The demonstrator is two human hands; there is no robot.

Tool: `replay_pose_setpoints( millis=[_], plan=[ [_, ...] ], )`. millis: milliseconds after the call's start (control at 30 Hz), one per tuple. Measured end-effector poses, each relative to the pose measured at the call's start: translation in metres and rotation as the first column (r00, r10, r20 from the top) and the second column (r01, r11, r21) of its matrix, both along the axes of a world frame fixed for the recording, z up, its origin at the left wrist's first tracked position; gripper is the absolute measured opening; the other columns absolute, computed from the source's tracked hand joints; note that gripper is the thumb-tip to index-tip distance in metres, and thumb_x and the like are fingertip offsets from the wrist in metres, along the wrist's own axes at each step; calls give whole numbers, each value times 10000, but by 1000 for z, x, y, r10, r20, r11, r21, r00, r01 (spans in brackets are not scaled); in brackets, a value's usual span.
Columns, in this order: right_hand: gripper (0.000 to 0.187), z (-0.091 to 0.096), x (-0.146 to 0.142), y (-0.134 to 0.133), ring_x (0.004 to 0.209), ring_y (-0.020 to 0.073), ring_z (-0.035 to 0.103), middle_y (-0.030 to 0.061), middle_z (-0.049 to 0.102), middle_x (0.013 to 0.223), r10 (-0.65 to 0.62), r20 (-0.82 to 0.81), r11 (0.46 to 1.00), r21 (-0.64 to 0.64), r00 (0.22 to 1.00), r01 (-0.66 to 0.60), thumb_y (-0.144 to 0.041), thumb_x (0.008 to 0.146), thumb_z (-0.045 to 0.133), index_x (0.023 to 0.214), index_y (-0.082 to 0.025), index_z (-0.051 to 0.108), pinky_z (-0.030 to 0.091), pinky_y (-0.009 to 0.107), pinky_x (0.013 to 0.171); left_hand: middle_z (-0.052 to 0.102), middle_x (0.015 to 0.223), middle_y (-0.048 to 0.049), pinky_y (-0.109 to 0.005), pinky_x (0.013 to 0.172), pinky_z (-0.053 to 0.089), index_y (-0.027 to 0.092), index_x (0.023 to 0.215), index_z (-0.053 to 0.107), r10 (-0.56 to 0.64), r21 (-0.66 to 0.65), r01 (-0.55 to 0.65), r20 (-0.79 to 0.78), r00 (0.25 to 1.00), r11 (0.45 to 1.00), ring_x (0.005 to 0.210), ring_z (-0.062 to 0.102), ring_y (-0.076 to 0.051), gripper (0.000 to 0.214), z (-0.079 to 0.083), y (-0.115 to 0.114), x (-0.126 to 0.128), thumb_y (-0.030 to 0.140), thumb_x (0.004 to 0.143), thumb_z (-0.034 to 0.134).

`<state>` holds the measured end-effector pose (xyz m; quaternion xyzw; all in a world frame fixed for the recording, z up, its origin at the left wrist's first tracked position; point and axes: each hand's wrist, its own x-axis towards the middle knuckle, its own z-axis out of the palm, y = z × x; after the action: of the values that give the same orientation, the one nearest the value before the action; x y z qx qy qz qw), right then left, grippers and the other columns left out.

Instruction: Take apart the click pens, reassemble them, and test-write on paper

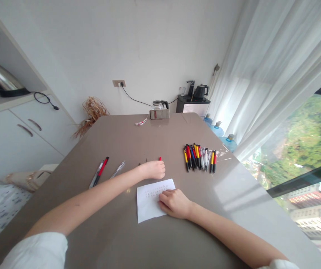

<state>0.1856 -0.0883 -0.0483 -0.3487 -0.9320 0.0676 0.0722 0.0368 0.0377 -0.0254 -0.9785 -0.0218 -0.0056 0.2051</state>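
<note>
A white sheet of paper [149, 203] with small rows of writing lies near the middle of the table. My left hand [154, 170] is closed just beyond its far edge, and a small red tip [160, 158] shows past the knuckles. Whether that tip is in the grip or lies behind it is hidden. Resting on the sheet's right side, my right hand [175, 203] has its fingers curled under; anything inside them is out of sight. To the left lie a clear pen [118, 169], a red and black pen [102, 170] and another whitish pen [95, 175].
A row of several pens [195, 156], yellow, red, blue and clear, lies to the right. At the table's far edge a phone [159, 114] leans before a glass pot [158, 104], with a wrapper [141, 122] nearby. Blue water bottles [230, 142] stand beyond the right edge.
</note>
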Motion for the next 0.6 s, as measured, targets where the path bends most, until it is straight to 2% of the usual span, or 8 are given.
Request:
replay_pose_setpoints(
  millis=[233,367,600],
  plan=[
    [192,0,0,0,641,115,491,35,570,759,-2,8,1000,-14,1000,2,-279,844,329,790,-161,471,282,240,546,626,655,-57,-304,820,346,167,604,552,-23,-22,24,55,998,999,685,523,-129,200,-1,-1,4,50,724,443],
    [193,0,0,0,633,115,490,30,568,744,0,4,1000,-1,1000,0,-277,840,329,775,-163,471,279,246,537,611,638,-53,-298,788,372,163,624,538,-55,4,55,44,998,998,668,526,-128,196,-5,2,5,42,734,429],
    [194,1,0,0,644,119,494,36,573,759,0,5,1000,-18,1000,0,-279,843,327,789,-163,473,292,237,550,581,653,-28,-275,769,392,174,685,519,-62,-91,73,112,992,993,678,512,-110,203,-2,4,8,40,769,391]
  ],
)
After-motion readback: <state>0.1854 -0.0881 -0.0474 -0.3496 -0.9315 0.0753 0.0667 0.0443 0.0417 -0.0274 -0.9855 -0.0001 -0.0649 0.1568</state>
